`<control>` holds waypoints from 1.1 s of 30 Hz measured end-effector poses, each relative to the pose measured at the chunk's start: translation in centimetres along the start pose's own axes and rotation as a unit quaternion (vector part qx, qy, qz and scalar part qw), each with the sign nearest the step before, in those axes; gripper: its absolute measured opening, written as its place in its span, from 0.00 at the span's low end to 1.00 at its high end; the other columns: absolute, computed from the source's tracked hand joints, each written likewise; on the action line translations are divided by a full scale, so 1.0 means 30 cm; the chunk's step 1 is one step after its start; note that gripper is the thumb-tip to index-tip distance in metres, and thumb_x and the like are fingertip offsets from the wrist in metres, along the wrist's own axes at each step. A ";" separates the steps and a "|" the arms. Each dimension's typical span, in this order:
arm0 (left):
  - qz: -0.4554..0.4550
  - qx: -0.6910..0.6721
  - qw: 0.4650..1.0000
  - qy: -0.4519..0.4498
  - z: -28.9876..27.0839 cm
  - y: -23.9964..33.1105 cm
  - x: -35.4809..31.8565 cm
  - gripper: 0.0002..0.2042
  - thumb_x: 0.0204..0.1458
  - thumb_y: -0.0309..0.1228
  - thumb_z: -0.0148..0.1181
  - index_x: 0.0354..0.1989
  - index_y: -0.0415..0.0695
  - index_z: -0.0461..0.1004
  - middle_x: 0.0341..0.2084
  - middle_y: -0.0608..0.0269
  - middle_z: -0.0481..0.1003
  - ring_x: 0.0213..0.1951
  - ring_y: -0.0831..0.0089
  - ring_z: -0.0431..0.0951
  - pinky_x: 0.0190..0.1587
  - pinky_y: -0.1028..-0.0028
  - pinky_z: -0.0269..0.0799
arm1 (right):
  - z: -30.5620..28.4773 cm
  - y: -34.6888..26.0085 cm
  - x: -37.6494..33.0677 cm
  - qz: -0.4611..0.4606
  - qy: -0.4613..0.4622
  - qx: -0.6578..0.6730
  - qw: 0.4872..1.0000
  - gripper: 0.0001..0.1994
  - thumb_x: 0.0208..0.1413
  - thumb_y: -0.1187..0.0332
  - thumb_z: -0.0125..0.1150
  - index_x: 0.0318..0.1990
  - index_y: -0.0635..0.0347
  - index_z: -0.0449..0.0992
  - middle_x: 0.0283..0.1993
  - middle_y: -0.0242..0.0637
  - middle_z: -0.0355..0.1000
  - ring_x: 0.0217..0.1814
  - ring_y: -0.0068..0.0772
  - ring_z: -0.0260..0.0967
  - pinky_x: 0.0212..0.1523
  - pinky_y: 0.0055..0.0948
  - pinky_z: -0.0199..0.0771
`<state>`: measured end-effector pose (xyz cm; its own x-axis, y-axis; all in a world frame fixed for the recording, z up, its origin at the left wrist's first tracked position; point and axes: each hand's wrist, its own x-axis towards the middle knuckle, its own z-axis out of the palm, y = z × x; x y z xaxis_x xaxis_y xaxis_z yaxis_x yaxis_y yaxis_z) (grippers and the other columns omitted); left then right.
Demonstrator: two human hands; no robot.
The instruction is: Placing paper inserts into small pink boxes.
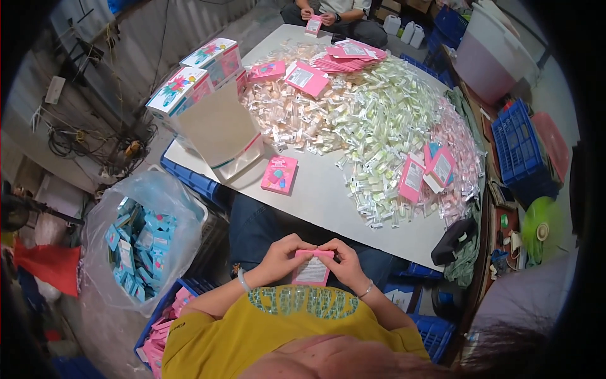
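Note:
Both my hands hold one small pink box [312,268] over my lap, below the near edge of the white table [328,196]. My left hand [282,256] pinches its upper left corner and my right hand [344,260] pinches the upper right corner. A closed pink box [279,174] lies flat on the table just ahead. A wide heap of small wrapped pieces, peach, pale green [379,126] and pink, covers the table's middle and right.
Open display cartons [214,120] stand at the table's left. A clear bag of blue boxes [142,246] sits at my left, above a blue crate of pink boxes [167,322]. Another person [331,12] sits at the far end. Blue crates [521,148] line the right.

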<state>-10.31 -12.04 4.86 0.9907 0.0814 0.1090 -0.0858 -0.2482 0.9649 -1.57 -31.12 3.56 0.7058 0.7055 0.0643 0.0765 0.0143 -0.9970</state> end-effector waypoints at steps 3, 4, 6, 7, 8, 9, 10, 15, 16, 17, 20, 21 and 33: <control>0.008 0.012 1.000 -0.002 -0.004 0.001 -0.006 0.09 0.52 0.28 0.62 0.42 0.41 0.79 0.28 0.65 0.72 0.33 0.79 0.73 0.35 0.80 0.68 | -0.016 -0.049 0.012 -0.027 -0.038 -0.069 0.996 0.06 0.54 0.76 0.61 0.39 0.66 0.75 0.36 0.33 0.71 0.37 0.21 0.67 0.39 0.19 0.68; -0.013 -0.016 1.000 -0.002 -0.001 -0.005 -0.011 0.09 0.52 0.28 0.62 0.42 0.41 0.79 0.28 0.65 0.73 0.33 0.80 0.73 0.35 0.80 0.68 | -0.019 -0.051 0.016 -0.032 -0.039 -0.070 0.996 0.06 0.54 0.76 0.61 0.39 0.66 0.75 0.36 0.33 0.71 0.37 0.21 0.67 0.39 0.19 0.68; -0.029 -0.042 0.999 -0.001 0.003 -0.005 -0.013 0.09 0.53 0.28 0.62 0.41 0.40 0.79 0.29 0.65 0.74 0.33 0.80 0.73 0.35 0.80 0.69 | -0.019 -0.049 0.013 -0.001 -0.051 -0.047 0.998 0.06 0.54 0.75 0.62 0.39 0.65 0.75 0.35 0.32 0.71 0.37 0.19 0.67 0.39 0.19 0.68; -0.054 -0.068 0.996 0.001 0.006 -0.001 -0.012 0.09 0.53 0.28 0.62 0.41 0.39 0.79 0.29 0.66 0.75 0.33 0.81 0.74 0.36 0.81 0.69 | -0.017 -0.048 0.015 -0.006 -0.051 -0.049 0.997 0.06 0.54 0.75 0.62 0.39 0.65 0.75 0.35 0.32 0.71 0.37 0.19 0.67 0.39 0.19 0.68; -0.079 -0.095 0.992 0.001 0.005 0.001 -0.009 0.09 0.53 0.29 0.62 0.40 0.39 0.79 0.30 0.66 0.76 0.33 0.82 0.74 0.36 0.81 0.70 | -0.015 -0.044 0.018 0.011 -0.047 -0.026 0.998 0.06 0.54 0.75 0.62 0.39 0.65 0.75 0.35 0.32 0.71 0.37 0.19 0.67 0.39 0.18 0.68; -0.075 -0.093 0.993 0.000 0.003 0.000 -0.006 0.09 0.53 0.29 0.62 0.40 0.39 0.79 0.30 0.66 0.76 0.33 0.82 0.74 0.36 0.81 0.70 | -0.015 -0.042 0.017 0.029 -0.042 -0.003 0.999 0.06 0.54 0.75 0.62 0.39 0.65 0.75 0.36 0.32 0.71 0.36 0.18 0.67 0.38 0.18 0.68; -0.093 -0.095 0.991 -0.004 0.001 -0.006 -0.001 0.10 0.53 0.30 0.62 0.40 0.38 0.79 0.30 0.64 0.78 0.33 0.81 0.76 0.37 0.80 0.71 | -0.018 -0.029 0.019 0.026 -0.040 -0.005 0.999 0.06 0.54 0.75 0.62 0.39 0.65 0.75 0.36 0.32 0.71 0.36 0.18 0.67 0.38 0.18 0.68; -0.124 -0.106 0.987 -0.005 -0.004 -0.025 0.016 0.09 0.54 0.30 0.62 0.38 0.37 0.79 0.29 0.65 0.78 0.33 0.83 0.74 0.36 0.81 0.71 | -0.023 -0.004 0.042 0.083 -0.051 0.068 0.993 0.06 0.55 0.73 0.62 0.40 0.64 0.76 0.36 0.30 0.72 0.36 0.16 0.68 0.38 0.17 0.69; -0.128 -0.112 0.985 -0.001 -0.007 -0.028 0.016 0.09 0.54 0.30 0.62 0.38 0.37 0.79 0.29 0.65 0.78 0.33 0.83 0.74 0.36 0.81 0.71 | -0.020 -0.008 0.048 0.081 -0.051 0.067 0.993 0.06 0.55 0.73 0.62 0.40 0.64 0.76 0.36 0.30 0.72 0.36 0.16 0.68 0.38 0.17 0.69; -0.132 -0.118 0.984 0.004 -0.012 -0.033 0.015 0.09 0.54 0.30 0.62 0.37 0.36 0.79 0.29 0.65 0.78 0.33 0.83 0.75 0.36 0.81 0.71 | -0.016 -0.014 0.057 0.078 -0.056 0.032 0.995 0.07 0.55 0.72 0.63 0.40 0.63 0.76 0.36 0.31 0.73 0.36 0.17 0.69 0.38 0.18 0.69; -0.125 -0.134 0.982 0.040 -0.030 -0.075 -0.023 0.11 0.54 0.33 0.62 0.38 0.38 0.79 0.31 0.61 0.79 0.34 0.81 0.76 0.38 0.79 0.72 | -0.023 -0.110 0.133 0.034 -0.151 -0.120 0.981 0.09 0.55 0.69 0.63 0.41 0.62 0.76 0.35 0.33 0.73 0.35 0.21 0.70 0.37 0.21 0.70; -0.114 -0.114 0.986 0.043 -0.037 -0.070 -0.037 0.09 0.54 0.32 0.61 0.38 0.38 0.79 0.30 0.63 0.79 0.33 0.81 0.75 0.37 0.79 0.71 | -0.029 -0.144 0.184 -0.012 -0.223 -0.230 0.947 0.10 0.55 0.68 0.63 0.41 0.62 0.76 0.34 0.34 0.73 0.34 0.24 0.70 0.37 0.23 0.71; -0.040 -0.113 0.991 0.066 -0.015 -0.082 -0.096 0.10 0.56 0.32 0.58 0.38 0.37 0.75 0.31 0.60 0.78 0.35 0.76 0.77 0.38 0.75 0.71 | 0.361 -0.845 0.565 -0.327 -0.327 -0.267 0.845 0.33 0.51 0.81 0.60 0.66 0.55 0.59 0.28 0.31 0.69 0.26 0.18 0.63 0.30 0.19 0.66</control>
<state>-12.99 -11.23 2.30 0.9742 0.2209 0.0463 -0.0441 -0.0150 0.9989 0.82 -11.87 29.45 -0.1387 0.9138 0.3817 0.7305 0.3546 -0.5837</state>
